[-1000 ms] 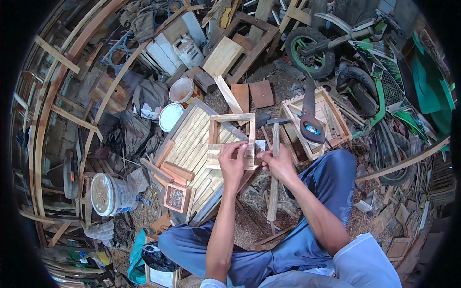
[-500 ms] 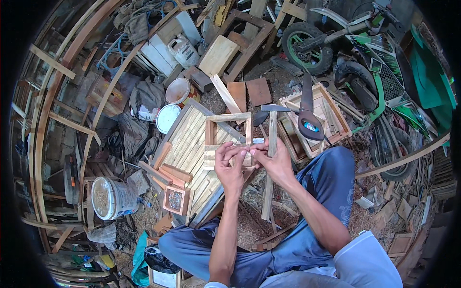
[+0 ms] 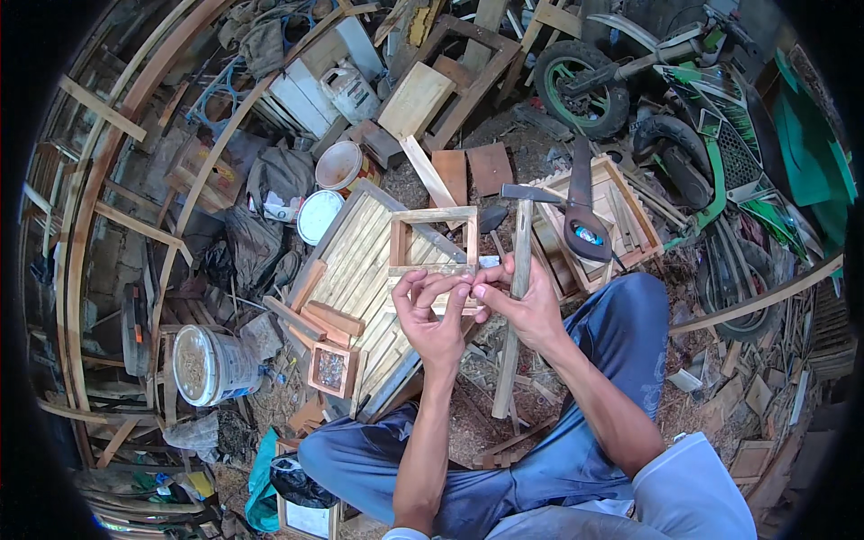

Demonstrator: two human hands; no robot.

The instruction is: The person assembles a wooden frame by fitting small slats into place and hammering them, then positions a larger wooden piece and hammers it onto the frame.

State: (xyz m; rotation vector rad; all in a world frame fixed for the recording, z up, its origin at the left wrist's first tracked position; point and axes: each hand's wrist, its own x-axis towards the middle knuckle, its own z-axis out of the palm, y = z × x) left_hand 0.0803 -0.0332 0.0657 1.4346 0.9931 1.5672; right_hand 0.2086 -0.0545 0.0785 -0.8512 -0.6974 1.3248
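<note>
A small rectangular wooden frame [image 3: 434,216] sits at the near right part of a slatted wooden bench [image 3: 342,261]. Over its near side, my left hand [image 3: 436,326] has thumb and forefinger pinched together; whatever is between them is too small to make out. My right hand [image 3: 533,315] keeps a hammer [image 3: 522,238] against its palm, head pointing away from me and wooden handle hanging down toward my lap. The right thumb and fingertips meet the left fingertips. A small wooden box [image 3: 329,391] of tiny metal bits, perhaps nails, rests on the bench's near left corner.
Wood offcuts [image 3: 335,319] lie beside the small box. To the right, a handsaw [image 3: 580,198] lies across a wooden crate [image 3: 652,236]. Buckets [image 3: 238,369] stand left of the bench. A green motorbike [image 3: 711,171] is at the far right, and long curved-looking timber [image 3: 85,225] runs along the left.
The hammer head has shifted slightly right and away from me. My left fingers have lifted and curled a little, while both hands stay together over the frame.
</note>
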